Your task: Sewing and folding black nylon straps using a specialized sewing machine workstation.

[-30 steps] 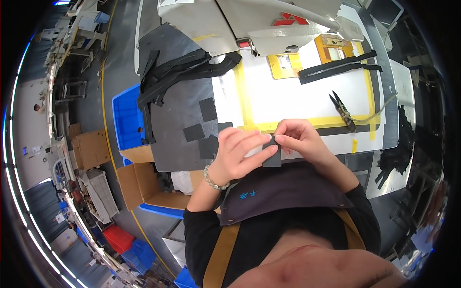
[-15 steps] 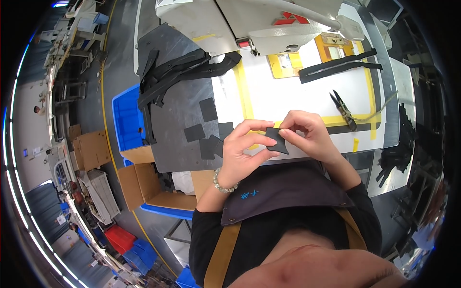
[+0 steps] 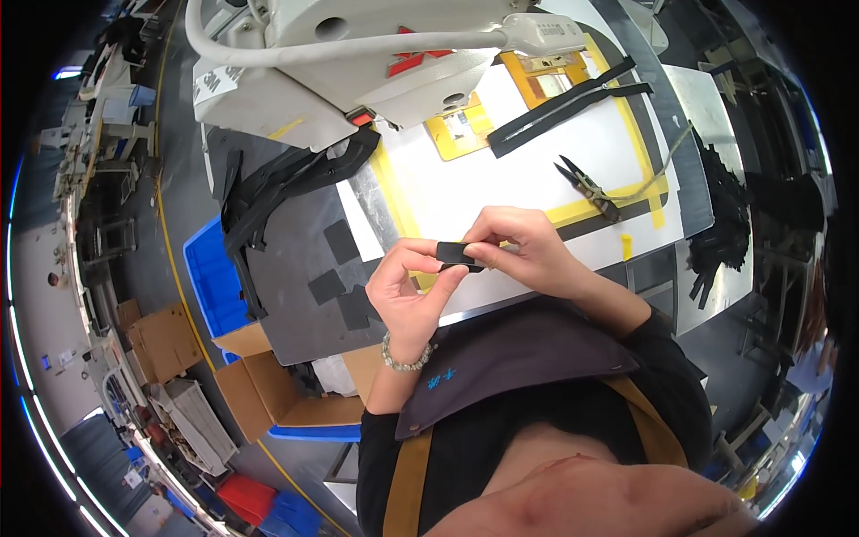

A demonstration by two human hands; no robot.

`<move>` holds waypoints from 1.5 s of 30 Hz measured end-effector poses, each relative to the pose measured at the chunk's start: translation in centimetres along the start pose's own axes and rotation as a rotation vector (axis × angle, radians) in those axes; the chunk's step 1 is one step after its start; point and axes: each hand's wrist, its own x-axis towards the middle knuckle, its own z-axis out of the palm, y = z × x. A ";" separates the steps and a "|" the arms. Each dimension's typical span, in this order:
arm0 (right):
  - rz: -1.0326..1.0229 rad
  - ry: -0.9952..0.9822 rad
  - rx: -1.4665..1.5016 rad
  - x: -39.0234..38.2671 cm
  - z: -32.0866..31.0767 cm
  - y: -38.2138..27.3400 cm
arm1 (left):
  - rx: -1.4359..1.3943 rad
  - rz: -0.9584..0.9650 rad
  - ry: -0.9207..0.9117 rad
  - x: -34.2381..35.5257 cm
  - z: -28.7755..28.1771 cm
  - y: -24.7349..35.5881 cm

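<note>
Above the near edge of the table, a small black fabric patch (image 3: 455, 254) is pinched between my two hands. It looks bent or folded over at its lower edge. My left hand (image 3: 404, 294), with a beaded bracelet on the wrist, grips its left side between thumb and fingers. Thumb and fingers of my right hand (image 3: 530, 252) are closed on its right end and cover part of it. Left of my hands, several similar dark patches (image 3: 326, 286) lie on the grey tabletop (image 3: 291, 309).
A white sewing machine (image 3: 304, 72) stands at the back. Thread snips (image 3: 591, 190) lie on the white, yellow-taped surface to the right, with black zipper strips (image 3: 564, 112) behind. Long black strips (image 3: 286, 183), a blue bin (image 3: 213, 277) and a cardboard box (image 3: 259, 385) are at left.
The patch, flatter before, is now bent over between my fingers, and my right hand has closed further onto it. The whole view has shifted and turned, so the table and machine sit further left.
</note>
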 end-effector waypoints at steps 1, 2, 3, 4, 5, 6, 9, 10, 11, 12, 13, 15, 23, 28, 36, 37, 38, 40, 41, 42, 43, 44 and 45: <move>-0.013 0.010 0.003 0.0 -0.1 0.0 | -0.004 0.001 -0.008 0.1 0.2 -0.1; -0.012 0.019 -0.001 0.0 -0.1 0.2 | -0.027 0.021 0.016 0.2 0.5 -0.2; 0.002 0.009 0.016 -0.1 -0.1 0.3 | -0.050 0.041 0.039 0.3 0.8 -0.2; 0.017 -0.001 0.032 -0.2 -0.2 0.4 | -0.055 0.041 0.029 0.4 0.9 -0.3; 0.018 0.009 0.028 -0.3 -0.3 0.3 | -0.084 0.041 0.044 0.3 0.9 -0.4; 0.022 0.002 0.098 -0.4 -0.2 0.2 | -0.109 0.043 0.064 0.2 0.9 -0.4; 0.006 -0.007 0.175 -0.7 0.1 -0.1 | -0.148 0.057 0.084 0.1 1.0 -0.5; -0.012 -0.015 0.183 -0.7 0.2 -0.2 | -0.148 0.056 0.081 0.1 1.1 -0.5; 0.006 -0.007 0.172 -0.8 0.3 -0.1 | -0.122 0.096 0.082 0.2 1.2 -0.5; 0.007 -0.002 0.171 -0.9 0.4 0.1 | -0.099 0.135 0.082 0.2 1.4 -0.4; 0.028 0.015 0.215 -1.0 0.5 0.5 | -0.101 0.133 0.078 0.3 1.6 -0.3; 0.048 0.025 0.264 -1.1 0.7 0.7 | -0.127 0.103 0.166 0.2 2.0 0.1; 0.077 0.145 0.479 -1.3 1.1 0.7 | -0.143 -0.016 0.133 0.0 1.7 -0.4; 0.101 0.169 0.500 -1.3 1.3 0.9 | -0.178 -0.056 0.152 0.3 2.0 0.2; 0.167 0.212 0.543 -1.0 1.6 0.7 | -0.232 -0.086 0.202 0.7 2.3 -0.1; 0.169 0.212 0.544 -0.9 1.6 0.7 | -0.250 -0.087 0.204 0.8 2.3 0.0; 0.177 0.202 0.541 -0.9 1.5 0.6 | -0.250 -0.089 0.205 0.8 2.3 0.0; 0.187 0.194 0.537 -0.7 1.4 0.5 | -0.255 -0.083 0.213 0.9 2.3 0.1; 0.180 0.192 0.568 -0.6 1.5 0.3 | -0.255 -0.084 0.212 0.9 2.3 0.1; 0.172 0.192 0.598 -0.5 1.5 0.3 | -0.270 -0.074 0.211 0.9 2.4 0.0; 0.173 0.193 0.598 -0.5 1.4 0.2 | -0.285 -0.063 0.210 1.0 2.4 0.0; 0.182 0.188 0.600 -0.5 1.2 0.2 | -0.285 -0.064 0.208 1.1 2.5 0.0; 0.193 0.180 0.603 -0.5 1.2 0.2 | -0.305 -0.071 0.212 1.1 2.5 0.1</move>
